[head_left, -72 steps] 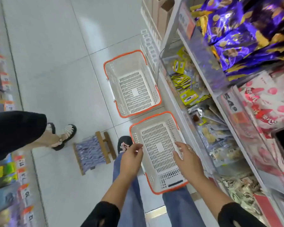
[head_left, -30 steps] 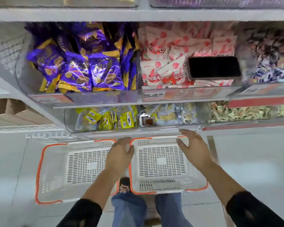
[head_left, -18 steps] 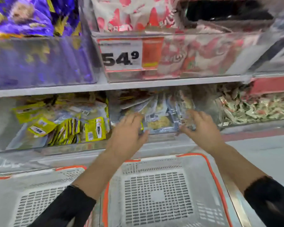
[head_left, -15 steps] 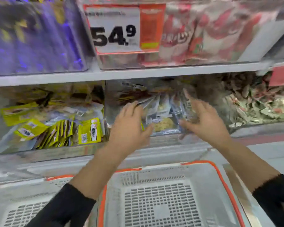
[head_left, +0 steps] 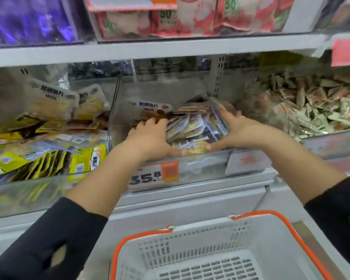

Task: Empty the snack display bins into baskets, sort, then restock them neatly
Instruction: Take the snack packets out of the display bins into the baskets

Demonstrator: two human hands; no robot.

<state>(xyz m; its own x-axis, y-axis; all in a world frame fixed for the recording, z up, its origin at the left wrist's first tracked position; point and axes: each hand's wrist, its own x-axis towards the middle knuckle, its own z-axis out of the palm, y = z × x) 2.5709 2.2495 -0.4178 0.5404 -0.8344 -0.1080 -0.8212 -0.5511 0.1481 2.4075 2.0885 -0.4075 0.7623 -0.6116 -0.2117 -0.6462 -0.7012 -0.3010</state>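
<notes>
Both hands are in the middle bin (head_left: 117,138): left hand (head_left: 150,138) and right hand (head_left: 236,132) clamp a stack of packets (head_left: 190,128) between them, fingers curled around its ends. Below, on the floor, sits a white basket (head_left: 271,235).

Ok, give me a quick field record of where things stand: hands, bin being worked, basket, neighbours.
left hand: in the middle bin, fingers curled on the left side of the packet bunch
right hand: same bin, cupping the bunch's right side
snack packets: gathered between both hands, not lifted out
middle bin: clear front, price tag reading 35.8
basket: white with orange rim, below the bin, no packets visible inside
left neighbour: yellow packets
right neighbour: small loose wrapped snacks
</notes>
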